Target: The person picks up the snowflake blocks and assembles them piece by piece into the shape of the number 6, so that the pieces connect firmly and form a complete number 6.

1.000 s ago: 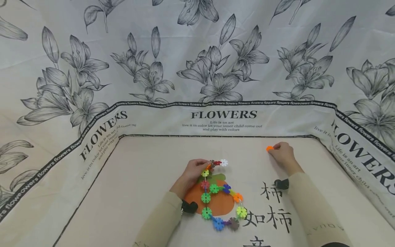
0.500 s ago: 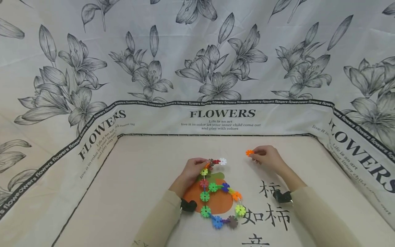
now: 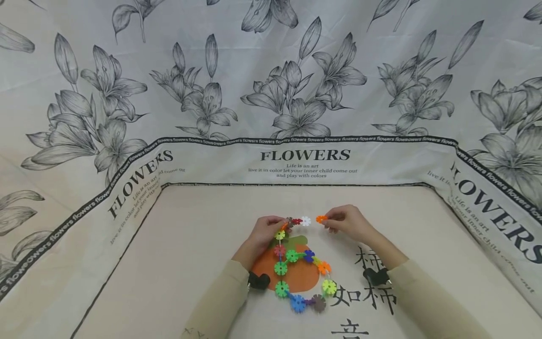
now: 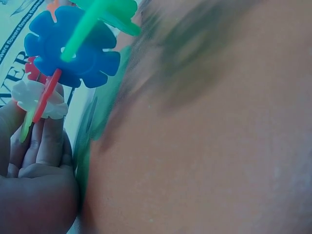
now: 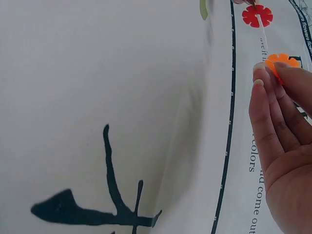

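Observation:
A chain of colourful plastic snowflake discs [image 3: 281,268] hangs from my left hand [image 3: 264,233], which pinches it near its upper end. Beyond those fingers a red disc and a white disc [image 3: 306,221] stick out to the right. My right hand [image 3: 349,222] pinches a loose orange snowflake disc [image 3: 321,219] between thumb and fingers, a small gap away from the white one. In the left wrist view a blue disc [image 4: 73,46] of the chain shows large above the hand. The right wrist view has the orange disc [image 5: 282,63] near a red disc [image 5: 257,16].
The cream cloth [image 3: 203,212] bears a printed orange persimmon [image 3: 264,270] under the chain and black characters [image 3: 364,296] to its right. Upright white fabric with flower prints [image 3: 305,162] borders the table at the back and sides.
My right hand has carried the orange disc leftward from the right side, close to the white disc. My left hand and the chain have stayed nearly in place.

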Demonstrator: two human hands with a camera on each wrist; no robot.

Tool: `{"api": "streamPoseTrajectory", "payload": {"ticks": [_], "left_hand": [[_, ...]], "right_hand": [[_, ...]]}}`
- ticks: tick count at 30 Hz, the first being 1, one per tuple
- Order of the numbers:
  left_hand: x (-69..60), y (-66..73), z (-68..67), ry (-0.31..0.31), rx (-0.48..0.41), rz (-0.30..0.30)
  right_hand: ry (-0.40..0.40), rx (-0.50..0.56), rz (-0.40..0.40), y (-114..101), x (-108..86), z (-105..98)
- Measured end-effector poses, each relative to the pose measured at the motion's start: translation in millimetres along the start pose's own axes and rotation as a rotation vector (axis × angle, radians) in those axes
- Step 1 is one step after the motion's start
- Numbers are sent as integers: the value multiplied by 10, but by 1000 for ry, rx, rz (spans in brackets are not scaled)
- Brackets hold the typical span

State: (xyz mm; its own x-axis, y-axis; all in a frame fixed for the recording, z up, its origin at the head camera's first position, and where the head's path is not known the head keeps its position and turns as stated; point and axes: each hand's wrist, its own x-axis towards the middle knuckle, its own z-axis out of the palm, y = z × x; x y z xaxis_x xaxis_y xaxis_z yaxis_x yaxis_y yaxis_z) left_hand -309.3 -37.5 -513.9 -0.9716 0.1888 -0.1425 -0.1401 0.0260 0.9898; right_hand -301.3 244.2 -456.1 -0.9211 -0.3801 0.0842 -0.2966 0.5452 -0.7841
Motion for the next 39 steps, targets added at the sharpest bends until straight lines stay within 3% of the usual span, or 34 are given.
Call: {"api": "streamPoseTrajectory", "payload": {"ticks": [17, 31, 39], "left_hand": [[-29, 15, 31, -40, 17, 1], [-30, 80, 62, -8, 12, -53], [-41, 121, 59, -6, 52, -69]], "right_hand": [[-36, 4, 0, 10, 56, 127], [-142, 18, -88, 9, 133, 90], [-115, 10, -74, 16, 148, 111]]}}
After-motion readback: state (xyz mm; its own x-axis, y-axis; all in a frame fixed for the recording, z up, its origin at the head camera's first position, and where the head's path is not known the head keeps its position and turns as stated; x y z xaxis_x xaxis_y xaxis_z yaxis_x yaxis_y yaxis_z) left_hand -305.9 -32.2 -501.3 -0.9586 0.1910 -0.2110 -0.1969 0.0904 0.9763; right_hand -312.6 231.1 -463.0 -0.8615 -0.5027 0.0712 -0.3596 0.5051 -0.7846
